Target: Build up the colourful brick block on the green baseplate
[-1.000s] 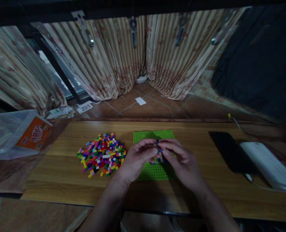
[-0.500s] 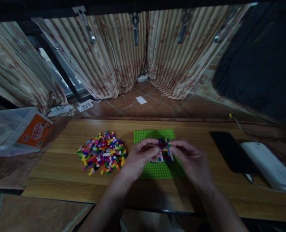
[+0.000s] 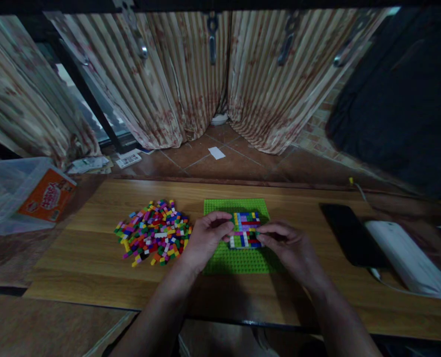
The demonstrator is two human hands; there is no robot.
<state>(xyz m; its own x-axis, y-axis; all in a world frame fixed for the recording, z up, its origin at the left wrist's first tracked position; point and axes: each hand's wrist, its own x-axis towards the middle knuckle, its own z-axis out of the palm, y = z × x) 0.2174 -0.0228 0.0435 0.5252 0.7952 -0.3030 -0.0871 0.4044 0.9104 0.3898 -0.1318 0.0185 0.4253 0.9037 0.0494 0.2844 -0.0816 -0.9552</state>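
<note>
A green studded baseplate [image 3: 238, 260] lies flat on the wooden table [image 3: 94, 267]. On it sits a small multicoloured block of joined bricks [image 3: 245, 229]. My left hand [image 3: 205, 240] pinches the block's left edge with curled fingers. My right hand [image 3: 290, 248] grips its right edge the same way. A heap of loose coloured bricks [image 3: 153, 233] lies on the table just left of my left hand.
A black phone [image 3: 348, 233] and a white power bank [image 3: 406, 258] with a cable lie at the right. A clear plastic box with an orange label [image 3: 23, 196] stands at the far left. Striped curtains [image 3: 190, 79] hang beyond the table.
The brick block was held up between my fingertips; it has come down flat onto the green baseplate, its top face now showing. Both hands lowered with it.
</note>
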